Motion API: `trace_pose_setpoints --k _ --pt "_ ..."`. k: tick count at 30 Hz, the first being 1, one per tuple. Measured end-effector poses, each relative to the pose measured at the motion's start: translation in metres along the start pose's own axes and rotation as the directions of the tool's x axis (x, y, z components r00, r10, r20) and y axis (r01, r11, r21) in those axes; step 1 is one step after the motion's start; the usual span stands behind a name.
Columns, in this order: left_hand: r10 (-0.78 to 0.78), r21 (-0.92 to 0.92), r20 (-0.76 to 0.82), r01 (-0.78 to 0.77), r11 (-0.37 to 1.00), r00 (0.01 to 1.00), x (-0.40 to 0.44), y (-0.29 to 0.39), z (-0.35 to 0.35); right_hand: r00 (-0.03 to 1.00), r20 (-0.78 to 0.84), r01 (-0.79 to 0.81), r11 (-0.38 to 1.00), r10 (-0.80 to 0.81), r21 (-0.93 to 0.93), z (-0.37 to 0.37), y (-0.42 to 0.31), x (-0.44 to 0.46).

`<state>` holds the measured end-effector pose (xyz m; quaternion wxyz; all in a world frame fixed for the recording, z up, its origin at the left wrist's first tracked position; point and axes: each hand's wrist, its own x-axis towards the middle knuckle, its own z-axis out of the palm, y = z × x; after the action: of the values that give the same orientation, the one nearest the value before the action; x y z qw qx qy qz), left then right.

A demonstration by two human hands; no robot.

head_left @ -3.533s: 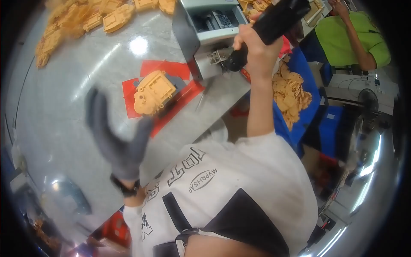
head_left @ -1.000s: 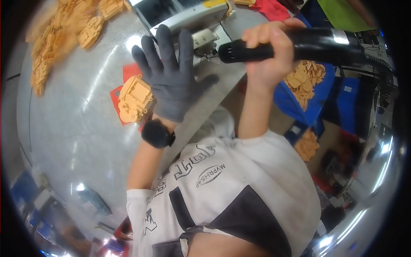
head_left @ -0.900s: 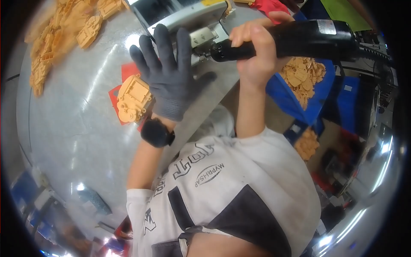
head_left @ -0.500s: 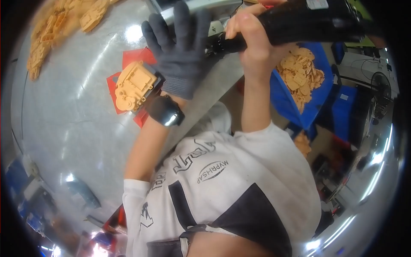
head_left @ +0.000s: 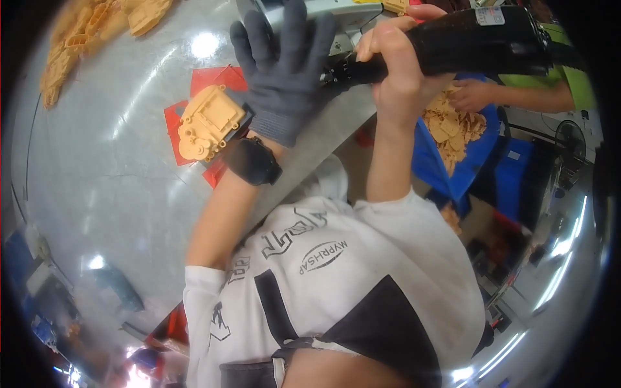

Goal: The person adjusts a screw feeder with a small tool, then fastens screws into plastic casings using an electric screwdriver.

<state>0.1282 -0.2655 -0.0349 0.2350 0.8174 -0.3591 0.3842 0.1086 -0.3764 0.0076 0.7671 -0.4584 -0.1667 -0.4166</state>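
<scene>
My left hand (head_left: pixel 281 81), in a grey glove, is spread with its fingers apart and holds nothing. It hovers by the front of a grey-white machine (head_left: pixel 336 10), right of a yellow plastic part (head_left: pixel 210 123). That part rests on a dark block over red sheets (head_left: pixel 217 79) on the table. My right hand (head_left: pixel 401 68), bare, is wrapped round a black power tool (head_left: pixel 475 42). The tool's tip points left, close to my left hand's thumb side, where the thumb and tip overlap in dark blur.
More yellow parts (head_left: pixel 68 42) are piled at the table's upper left. A blue-lined bin (head_left: pixel 424 152) at the right holds many yellow pieces. A co-worker's hand (head_left: pixel 472 96) reaches into it from a green sleeve. A fan (head_left: pixel 569 139) stands farther right.
My left hand has come from the left, over beside the machine, and stays spread. The tool in my right hand has swung level, tip leftward. A co-worker's hand has appeared over the bin.
</scene>
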Motion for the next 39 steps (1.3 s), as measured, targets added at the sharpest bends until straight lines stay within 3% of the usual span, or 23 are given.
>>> trace_pose_setpoints --k 1,2,3,4,7,8,14,16,17,19,21,22,23,25,30,39 --pt "0.012 0.017 0.006 -0.012 1.0 1.0 0.0 -0.002 0.0 0.963 0.147 0.176 0.939 -0.227 0.294 -0.008 0.011 0.001" --pt "0.024 0.035 0.01 -0.024 0.999 1.0 -0.001 -0.002 0.0 0.963 0.148 0.174 0.94 -0.225 0.295 -0.001 -0.002 0.001" --pt "0.021 0.036 0.011 -0.022 0.999 1.0 0.001 0.001 -0.002 0.999 0.043 -0.002 0.995 0.006 -0.096 0.01 -0.026 -0.001" --pt "-0.017 -0.01 0.007 0.017 1.0 1.0 0.003 0.006 -0.006 0.973 -0.139 -0.225 0.869 0.181 -0.441 0.017 -0.043 -0.003" --pt "-0.061 -0.059 0.011 0.062 0.996 0.998 0.005 0.007 -0.009 0.976 -0.219 -0.057 0.976 0.01 -0.208 0.013 -0.05 0.0" --pt "-0.063 -0.062 0.015 0.063 0.996 0.998 0.006 0.006 -0.009 0.976 -0.218 -0.054 0.976 0.008 -0.21 0.01 -0.051 0.002" --pt "-0.15 -0.082 0.057 0.154 0.985 0.987 -0.003 0.008 -0.019 0.943 -0.305 -0.197 0.961 0.132 -0.195 0.007 -0.055 0.002" --pt "-0.166 -0.132 0.064 0.173 0.976 0.984 -0.009 0.003 -0.034 0.912 -0.303 -0.268 0.961 0.276 0.07 0.01 -0.06 0.005" --pt "-0.178 -0.189 0.07 0.189 0.964 0.981 -0.01 0.001 -0.044 0.92 -0.246 -0.284 0.951 0.306 0.121 0.013 -0.064 0.007" --pt "-0.194 -0.272 0.069 0.206 0.94 0.979 -0.008 -0.003 -0.066 0.926 -0.072 -0.308 0.852 0.371 0.424 0.008 -0.07 0.013" --pt "-0.187 -0.613 0.251 0.305 0.729 0.95 -0.011 -0.004 -0.085 0.925 0.027 -0.345 0.804 0.38 0.484 0.014 -0.074 0.013" --pt "-0.236 -0.669 0.303 0.383 0.637 0.923 -0.005 -0.003 -0.095 0.907 0.069 -0.383 0.746 0.415 0.545 0.022 -0.077 0.014" --pt "-0.247 -0.664 0.301 0.389 0.639 0.921 -0.004 -0.004 -0.102 0.887 0.117 -0.421 0.679 0.446 0.601 0.03 -0.079 0.015" --pt "-0.16 -0.734 0.281 0.319 0.599 0.946 -0.004 -0.008 -0.116 0.876 0.089 -0.425 0.672 0.474 0.606 0.048 -0.08 0.015" --pt "-0.197 -0.751 0.183 0.267 0.604 0.963 -0.002 -0.003 -0.14 0.893 0.071 -0.34 0.566 0.444 0.751 0.071 -0.075 0.016" --pt "-0.211 -0.721 0.221 0.306 0.622 0.952 -0.005 -0.007 -0.16 0.878 0.091 -0.353 0.507 0.47 0.786 0.08 -0.07 0.013"
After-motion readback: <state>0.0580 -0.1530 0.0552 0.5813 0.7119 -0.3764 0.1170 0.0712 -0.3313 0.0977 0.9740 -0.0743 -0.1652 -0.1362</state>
